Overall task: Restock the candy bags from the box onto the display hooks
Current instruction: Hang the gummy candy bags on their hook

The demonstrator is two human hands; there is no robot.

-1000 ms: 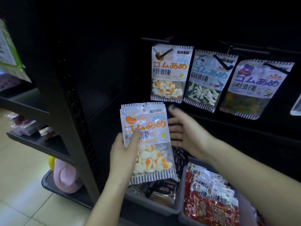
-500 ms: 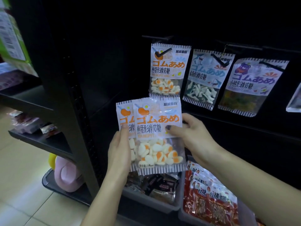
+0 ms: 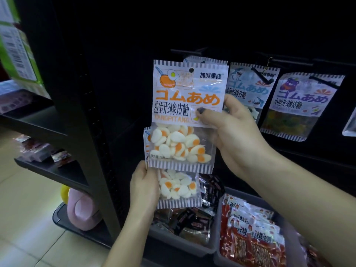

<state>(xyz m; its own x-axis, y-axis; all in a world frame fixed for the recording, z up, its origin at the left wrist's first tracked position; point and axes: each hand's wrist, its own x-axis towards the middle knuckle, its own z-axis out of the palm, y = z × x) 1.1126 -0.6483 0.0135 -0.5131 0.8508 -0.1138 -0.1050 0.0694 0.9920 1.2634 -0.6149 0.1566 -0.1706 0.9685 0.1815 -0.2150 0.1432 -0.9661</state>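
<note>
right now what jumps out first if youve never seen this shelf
The fried-egg gummy bag, raised in the right hand at centre frame, its punched hole near the leftmost hook. Below it, the left hand holds a second egg bag. To the right hang a shark bag and a bear bag.

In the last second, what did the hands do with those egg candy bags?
The right hand took the front fried-egg bag off the stack and raised it toward the leftmost hook, covering the bag already hanging there. The left hand keeps the second bag low. The shark bag and bear bag hang unchanged.
</note>
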